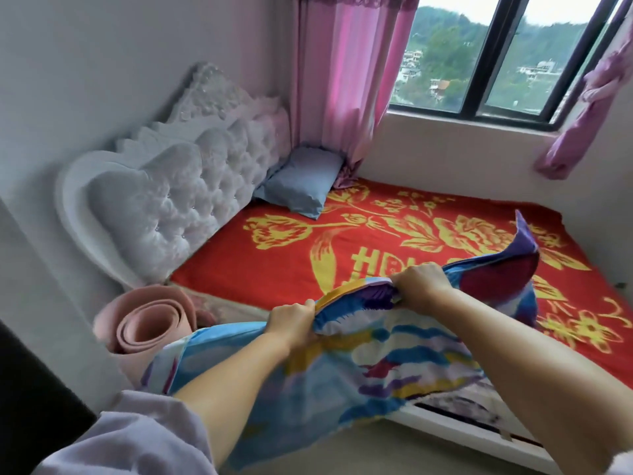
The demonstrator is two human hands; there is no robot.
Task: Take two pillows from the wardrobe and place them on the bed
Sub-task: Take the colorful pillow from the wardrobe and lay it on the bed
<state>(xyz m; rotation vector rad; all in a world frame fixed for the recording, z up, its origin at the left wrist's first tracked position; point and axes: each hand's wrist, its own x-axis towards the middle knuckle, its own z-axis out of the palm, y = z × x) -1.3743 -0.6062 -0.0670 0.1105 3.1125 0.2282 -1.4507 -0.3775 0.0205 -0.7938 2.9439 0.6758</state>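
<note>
Your left hand (293, 322) is clenched tight on the near edge of a colorful pillow (387, 341). Your right hand (423, 284) grips the same edge, a bit further along & higher up. Both fists pinch the cloth, so it bunches up between them. The pillow has blue, yellow, purple & white stripes. It hangs in the air over the near side of the bed (373, 241), w/ one corner sticking up on the right and the rest drooping down toward the floor.

A blue pillow (301, 181) already lies at the far end of the bed, leaning on the white puffy headboard (178, 197), right by the pink curtain (346, 73). The bed has a red blanket w/ big yellow flowers.

A pink rolled-up mat (147, 323) stands by the near corner of the bed, next to the wall. The window (493, 60) is behind the bed.
</note>
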